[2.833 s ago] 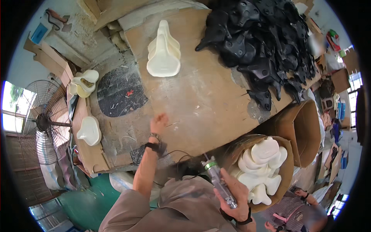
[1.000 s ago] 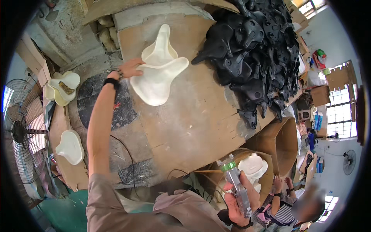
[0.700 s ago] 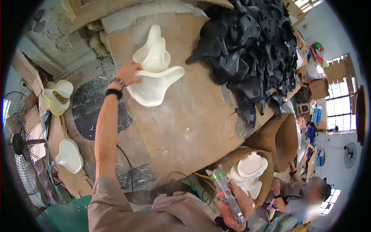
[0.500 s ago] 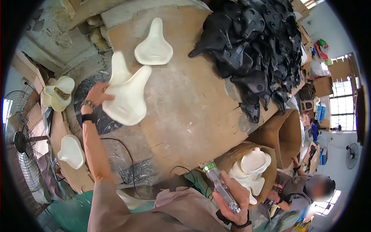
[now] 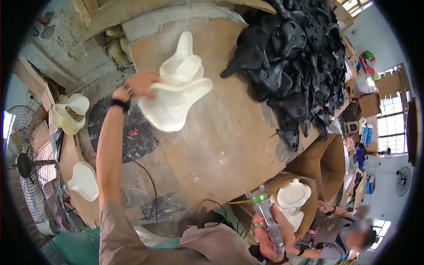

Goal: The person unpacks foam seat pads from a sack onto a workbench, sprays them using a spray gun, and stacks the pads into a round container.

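Cream-white and saddle-shaped, the smooth nearest piece (image 5: 170, 112) lies over the middle of the desk (image 5: 229, 150), which is faced with scuffed brown cardboard. The left hand (image 5: 142, 84) grips it by its left edge, fingers bent over the rim (blur softens both hand and piece). Just beyond it, and overlapped by it, are more cream-white saddle shapes (image 5: 183, 66) with a narrow nose pointing away – how many, I cannot tell.

The right hand, (image 5: 277, 232) well apart and low, is closed around a silver-grey cylindrical tool with a bright green ring (image 5: 268, 216), held tilted in front of a brown cardboard box (image 5: 313, 207) with more cream-white pieces (image 5: 293, 194) inside. Beside that box stands a second open cardboard carton (image 5: 331, 172).

On the desk's far right rises a heap of glossy black moulded shells (image 5: 287, 62). To the left of the left hand's wrist – a black band (image 5: 119, 104) is on it – a dark, scratched patch (image 5: 104, 128) marks the surface, and a thin black cable (image 5: 152, 183) curves below. One pale saddle piece (image 5: 84, 182) rests at the left edge, near a wire-caged fan (image 5: 24, 163). Another person (image 5: 331, 232) sits at lower right.
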`<state>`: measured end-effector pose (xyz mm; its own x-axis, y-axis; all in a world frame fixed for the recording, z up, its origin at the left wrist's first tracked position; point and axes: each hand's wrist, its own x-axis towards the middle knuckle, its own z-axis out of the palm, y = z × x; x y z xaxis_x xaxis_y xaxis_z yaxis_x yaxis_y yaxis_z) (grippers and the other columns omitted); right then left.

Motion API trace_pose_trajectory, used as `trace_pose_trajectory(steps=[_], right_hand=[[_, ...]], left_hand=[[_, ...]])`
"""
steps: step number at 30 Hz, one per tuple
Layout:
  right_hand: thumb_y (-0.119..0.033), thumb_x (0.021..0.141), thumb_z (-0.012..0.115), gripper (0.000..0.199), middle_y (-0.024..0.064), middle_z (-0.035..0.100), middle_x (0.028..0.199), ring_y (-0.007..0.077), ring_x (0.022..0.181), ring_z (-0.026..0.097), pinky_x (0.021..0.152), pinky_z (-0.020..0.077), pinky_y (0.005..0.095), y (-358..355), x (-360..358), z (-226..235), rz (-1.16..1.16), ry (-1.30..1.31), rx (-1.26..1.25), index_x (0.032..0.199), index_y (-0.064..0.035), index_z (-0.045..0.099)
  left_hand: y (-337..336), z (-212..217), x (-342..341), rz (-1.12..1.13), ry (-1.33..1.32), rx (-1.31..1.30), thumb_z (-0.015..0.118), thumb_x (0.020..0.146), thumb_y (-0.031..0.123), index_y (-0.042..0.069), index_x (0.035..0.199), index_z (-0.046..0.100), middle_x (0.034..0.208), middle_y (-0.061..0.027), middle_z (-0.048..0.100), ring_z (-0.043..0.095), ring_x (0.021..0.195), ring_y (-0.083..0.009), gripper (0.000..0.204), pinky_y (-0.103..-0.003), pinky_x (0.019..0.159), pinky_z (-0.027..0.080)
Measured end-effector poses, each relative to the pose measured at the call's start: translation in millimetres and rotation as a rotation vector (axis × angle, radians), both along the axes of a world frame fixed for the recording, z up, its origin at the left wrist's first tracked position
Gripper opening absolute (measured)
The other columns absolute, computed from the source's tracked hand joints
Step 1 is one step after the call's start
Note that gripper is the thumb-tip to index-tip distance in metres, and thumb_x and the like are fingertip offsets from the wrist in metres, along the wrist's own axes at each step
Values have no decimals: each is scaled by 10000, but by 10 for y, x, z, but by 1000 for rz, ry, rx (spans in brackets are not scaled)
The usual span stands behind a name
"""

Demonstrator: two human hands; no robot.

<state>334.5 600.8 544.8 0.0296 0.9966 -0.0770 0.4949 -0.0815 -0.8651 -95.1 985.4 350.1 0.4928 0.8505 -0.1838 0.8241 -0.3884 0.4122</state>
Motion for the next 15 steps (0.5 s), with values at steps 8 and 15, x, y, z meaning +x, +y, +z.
trace_pose_trajectory(steps=[8,15], right_hand=[[-11,820,766,595,139,735,935,230,824,718,747,555,313,-112,-68,26,87,-98,38,1380,3,567],[-4,776,747,658,170,717,993,332,879,708,818,546,380,-661,252,-66,34,-66,109,1399,41,541]], left_hand=[[924,-628,253,182,179,-69,851,555,277,163,1020,798,1229,-77,647,597,1198,-284,482,-387,1005,505],[-205,-319,1061,164,30,326,790,630,294,136,1032,778,1167,-108,638,597,1140,-317,433,-411,1006,498]])
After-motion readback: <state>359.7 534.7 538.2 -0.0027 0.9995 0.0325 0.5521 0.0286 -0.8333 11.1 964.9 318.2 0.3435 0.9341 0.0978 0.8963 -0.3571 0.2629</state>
